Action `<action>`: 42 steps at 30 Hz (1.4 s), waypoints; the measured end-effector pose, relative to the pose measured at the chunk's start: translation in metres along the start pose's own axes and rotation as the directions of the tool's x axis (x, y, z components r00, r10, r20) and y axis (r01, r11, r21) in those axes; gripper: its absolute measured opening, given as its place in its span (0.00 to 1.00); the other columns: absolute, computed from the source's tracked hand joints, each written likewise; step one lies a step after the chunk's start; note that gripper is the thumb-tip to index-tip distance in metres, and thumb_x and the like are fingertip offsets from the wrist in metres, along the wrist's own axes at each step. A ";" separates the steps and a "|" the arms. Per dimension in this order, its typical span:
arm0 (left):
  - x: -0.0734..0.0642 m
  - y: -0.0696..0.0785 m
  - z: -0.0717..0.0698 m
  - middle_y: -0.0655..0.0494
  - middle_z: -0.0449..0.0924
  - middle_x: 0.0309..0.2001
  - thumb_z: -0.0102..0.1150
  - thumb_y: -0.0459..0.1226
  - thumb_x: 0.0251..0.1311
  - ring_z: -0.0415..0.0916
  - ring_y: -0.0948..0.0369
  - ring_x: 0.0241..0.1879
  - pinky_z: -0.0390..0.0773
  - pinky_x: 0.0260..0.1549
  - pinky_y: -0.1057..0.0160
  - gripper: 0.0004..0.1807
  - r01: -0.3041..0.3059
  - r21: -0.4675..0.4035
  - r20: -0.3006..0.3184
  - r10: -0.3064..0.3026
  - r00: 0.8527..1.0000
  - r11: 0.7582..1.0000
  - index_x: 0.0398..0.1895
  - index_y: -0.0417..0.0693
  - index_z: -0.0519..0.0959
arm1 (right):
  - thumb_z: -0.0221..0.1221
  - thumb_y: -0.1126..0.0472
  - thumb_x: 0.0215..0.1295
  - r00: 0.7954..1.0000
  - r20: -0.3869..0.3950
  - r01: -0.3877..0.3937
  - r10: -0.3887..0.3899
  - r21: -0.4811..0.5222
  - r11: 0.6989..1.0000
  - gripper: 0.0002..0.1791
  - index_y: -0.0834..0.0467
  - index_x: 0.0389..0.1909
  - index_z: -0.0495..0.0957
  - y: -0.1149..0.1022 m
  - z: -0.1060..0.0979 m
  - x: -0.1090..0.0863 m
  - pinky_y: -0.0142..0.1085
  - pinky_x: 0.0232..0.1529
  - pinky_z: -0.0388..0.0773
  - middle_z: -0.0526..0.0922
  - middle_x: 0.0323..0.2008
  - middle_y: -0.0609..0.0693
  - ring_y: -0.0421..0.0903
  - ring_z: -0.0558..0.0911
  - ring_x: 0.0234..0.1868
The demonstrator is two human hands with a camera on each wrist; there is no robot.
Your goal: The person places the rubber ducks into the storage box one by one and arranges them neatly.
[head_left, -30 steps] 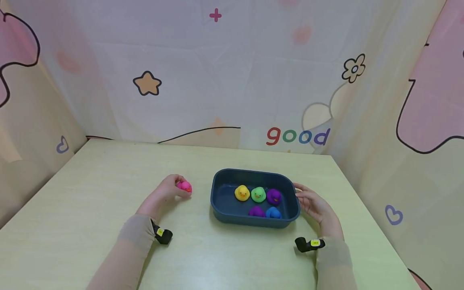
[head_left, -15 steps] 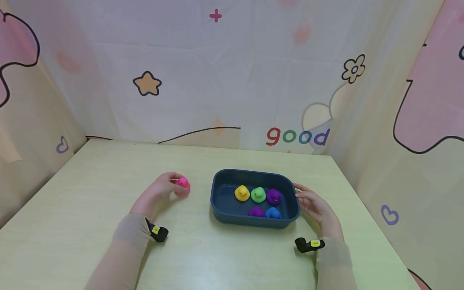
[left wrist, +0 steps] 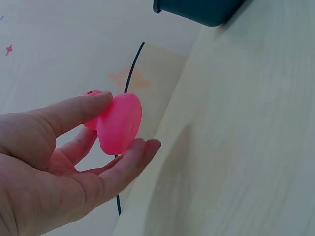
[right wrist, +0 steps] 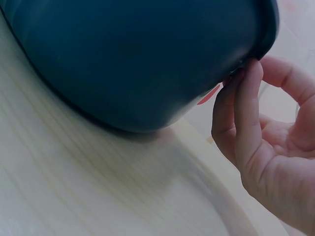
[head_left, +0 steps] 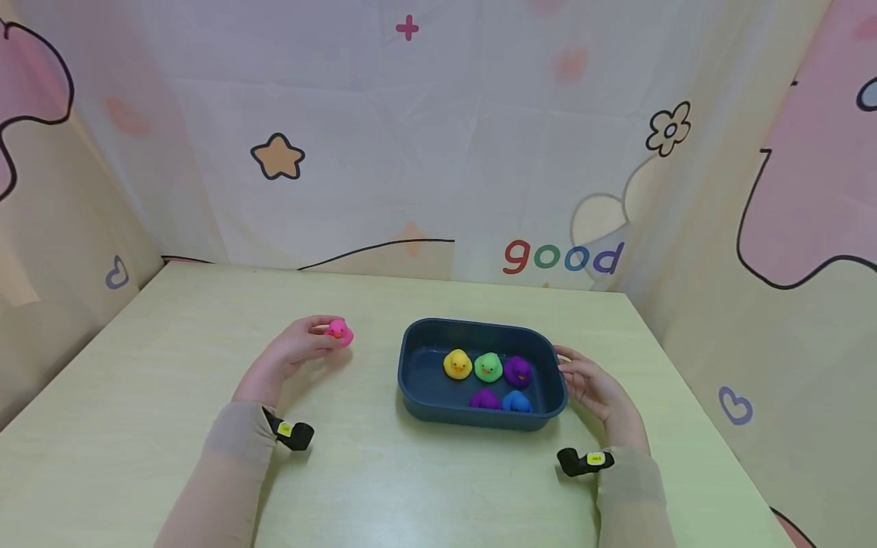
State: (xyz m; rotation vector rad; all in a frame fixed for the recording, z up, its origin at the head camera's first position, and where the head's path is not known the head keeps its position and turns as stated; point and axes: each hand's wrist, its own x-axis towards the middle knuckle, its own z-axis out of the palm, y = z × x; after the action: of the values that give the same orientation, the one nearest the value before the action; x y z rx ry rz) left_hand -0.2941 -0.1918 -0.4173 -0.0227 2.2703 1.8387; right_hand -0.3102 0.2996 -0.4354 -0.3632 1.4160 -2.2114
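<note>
In the head view, my left hand (head_left: pixel 301 342) pinches a pink rubber duck (head_left: pixel 339 332) between thumb and fingers, left of a dark blue tray (head_left: pixel 438 415). The left wrist view shows the duck (left wrist: pixel 120 125) raised above the table, its head partly behind the thumb. At the tray's right end, fingertips of my right hand (head_left: pixel 592 388) touch the outer wall, just below the rim in the right wrist view. Inside the tray sit a yellow duck (head_left: pixel 457 365), a green duck (head_left: pixel 489 367), two purple ducks (head_left: pixel 517 371) and a blue duck (head_left: pixel 517 402).
The pale wooden table (head_left: pixel 370 472) carries the tray right of its middle. Printed curtains (head_left: pixel 356 175) close off the back and both sides. A black wrist camera (head_left: pixel 294 435) sits on the left wrist, another black camera (head_left: pixel 582 462) on the right.
My left hand has moved back and slightly left with the pink duck, turning the duck so its face points toward the head camera. The right hand and tray have stayed put.
</note>
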 end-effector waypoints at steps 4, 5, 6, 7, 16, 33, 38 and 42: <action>0.000 0.001 0.000 0.36 0.64 0.63 0.54 0.29 0.67 0.75 0.65 0.45 0.77 0.57 0.63 0.33 -0.003 -0.107 0.011 0.004 1.000 0.994 0.73 0.32 0.56 | 0.34 0.76 0.72 1.000 0.007 0.000 0.000 -0.004 1.000 0.22 0.55 0.53 0.72 -0.001 0.002 -0.002 0.27 0.40 0.82 0.83 0.42 0.49 0.38 0.85 0.34; 0.000 0.002 0.000 0.36 0.64 0.63 0.53 0.28 0.67 0.75 0.66 0.44 0.77 0.57 0.64 0.33 -0.004 -0.124 0.012 0.006 1.000 0.992 0.73 0.32 0.56 | 0.34 0.76 0.72 1.000 0.007 -0.001 0.001 -0.004 1.000 0.22 0.55 0.53 0.72 -0.001 0.003 -0.002 0.27 0.40 0.82 0.83 0.42 0.49 0.38 0.85 0.34; -0.001 0.002 0.000 0.35 0.63 0.64 0.53 0.28 0.67 0.76 0.67 0.43 0.77 0.57 0.64 0.33 -0.007 -0.137 0.016 0.010 1.000 0.991 0.73 0.32 0.55 | 0.34 0.76 0.72 1.000 0.006 -0.002 0.002 -0.005 1.000 0.22 0.55 0.53 0.72 -0.002 0.003 -0.002 0.27 0.40 0.82 0.83 0.42 0.49 0.38 0.85 0.34; -0.001 0.003 0.000 0.35 0.63 0.65 0.53 0.28 0.67 0.76 0.68 0.43 0.77 0.56 0.65 0.33 -0.007 -0.144 0.018 0.010 1.000 0.990 0.73 0.32 0.55 | 0.34 0.76 0.71 1.000 0.005 -0.002 0.002 -0.007 1.000 0.22 0.55 0.53 0.72 -0.002 0.003 -0.003 0.27 0.40 0.82 0.83 0.42 0.49 0.38 0.85 0.34; -0.003 0.012 0.007 0.36 0.62 0.65 0.52 0.26 0.66 0.77 0.69 0.42 0.75 0.59 0.63 0.33 -0.027 -0.192 0.049 0.037 0.998 0.981 0.73 0.31 0.55 | 0.33 0.76 0.71 1.000 0.013 0.001 -0.001 -0.008 1.000 0.23 0.55 0.53 0.72 -0.003 0.002 -0.004 0.26 0.40 0.82 0.83 0.42 0.48 0.37 0.85 0.34; -0.001 0.037 0.052 0.39 0.64 0.63 0.53 0.28 0.67 0.75 0.62 0.47 0.77 0.56 0.67 0.31 -0.034 -0.235 0.078 0.054 0.995 0.971 0.73 0.36 0.59 | 0.32 0.76 0.72 1.000 0.012 0.012 -0.011 -0.034 0.999 0.25 0.53 0.51 0.75 -0.002 -0.001 -0.001 0.26 0.40 0.82 0.83 0.43 0.47 0.37 0.84 0.35; 0.001 0.044 0.069 0.38 0.66 0.64 0.54 0.28 0.66 0.77 0.60 0.49 0.75 0.59 0.62 0.30 -0.038 -0.250 0.096 0.064 0.993 0.968 0.72 0.36 0.61 | 0.32 0.76 0.72 1.000 0.000 0.012 -0.012 -0.028 1.000 0.26 0.52 0.51 0.75 0.002 -0.009 0.001 0.26 0.38 0.82 0.84 0.43 0.47 0.36 0.84 0.34; 0.000 0.052 0.083 0.38 0.65 0.66 0.54 0.28 0.66 0.75 0.52 0.57 0.70 0.64 0.55 0.30 -0.031 -0.226 0.120 0.059 0.991 0.974 0.71 0.37 0.62 | 0.33 0.76 0.72 1.000 0.013 0.016 -0.015 -0.021 1.000 0.25 0.52 0.51 0.75 0.004 -0.013 0.002 0.26 0.39 0.82 0.83 0.43 0.47 0.36 0.85 0.35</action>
State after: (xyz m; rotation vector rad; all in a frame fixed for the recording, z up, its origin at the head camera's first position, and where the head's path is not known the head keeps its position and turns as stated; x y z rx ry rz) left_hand -0.2891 -0.1004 -0.3833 0.1064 1.9869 2.0480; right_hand -0.3169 0.3069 -0.4443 -0.3961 1.4355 -2.2041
